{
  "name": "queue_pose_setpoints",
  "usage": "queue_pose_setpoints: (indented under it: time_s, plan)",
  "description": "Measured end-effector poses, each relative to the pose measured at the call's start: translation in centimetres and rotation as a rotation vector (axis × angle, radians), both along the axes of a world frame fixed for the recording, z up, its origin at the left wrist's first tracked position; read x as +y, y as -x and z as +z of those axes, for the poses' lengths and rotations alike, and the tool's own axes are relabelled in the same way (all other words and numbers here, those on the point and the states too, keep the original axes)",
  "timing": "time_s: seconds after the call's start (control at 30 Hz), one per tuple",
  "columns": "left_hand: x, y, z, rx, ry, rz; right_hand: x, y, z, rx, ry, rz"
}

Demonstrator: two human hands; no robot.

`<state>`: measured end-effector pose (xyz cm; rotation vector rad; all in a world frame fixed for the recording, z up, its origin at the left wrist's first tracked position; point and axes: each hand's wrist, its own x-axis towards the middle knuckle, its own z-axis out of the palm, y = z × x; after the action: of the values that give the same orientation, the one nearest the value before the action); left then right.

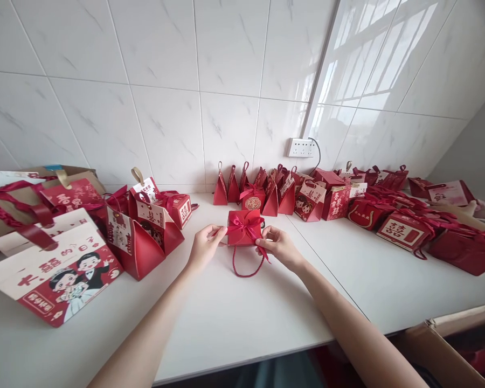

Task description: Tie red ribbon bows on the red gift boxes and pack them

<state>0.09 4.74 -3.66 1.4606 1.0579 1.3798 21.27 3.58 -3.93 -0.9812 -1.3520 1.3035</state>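
Observation:
A small red gift box (243,229) with a red ribbon bow on top stands on the white counter (226,318) in front of me. A red cord handle loops out from its front. My left hand (204,247) pinches the ribbon at the box's left edge. My right hand (278,245) pinches the ribbon end at the box's right front corner. Both hands have their fingers closed on the ribbon.
Several red gift boxes and triangular bags (267,191) line the tiled wall. Larger red and white bags (60,269) lie at left, flat red boxes (408,229) at right. Another person's hand (479,209) shows far right. A cardboard box (448,350) sits below the counter's right edge.

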Motion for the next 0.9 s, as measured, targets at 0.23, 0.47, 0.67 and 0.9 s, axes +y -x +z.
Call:
queue_pose_setpoints:
  time_s: [0.23, 0.47, 0.67, 0.9]
  plan:
    - [0.16, 0.32, 0.06, -0.013, -0.004, 0.016, -0.28, -0.87, 1.01, 0.019, 0.088, 0.030]
    - [0.21, 0.17, -0.09, -0.057, 0.036, -0.016, -0.88, -0.67, 0.89, -0.162, 0.208, 0.209]
    - [0.26, 0.22, 0.01, -0.105, 0.102, -0.022, -0.76, -0.74, 0.62, -0.190, 0.177, 0.228]
    - [0.15, 0.12, 0.05, -0.143, 0.162, -0.058, -0.71, -0.89, 0.66, -0.218, 0.160, 0.207]
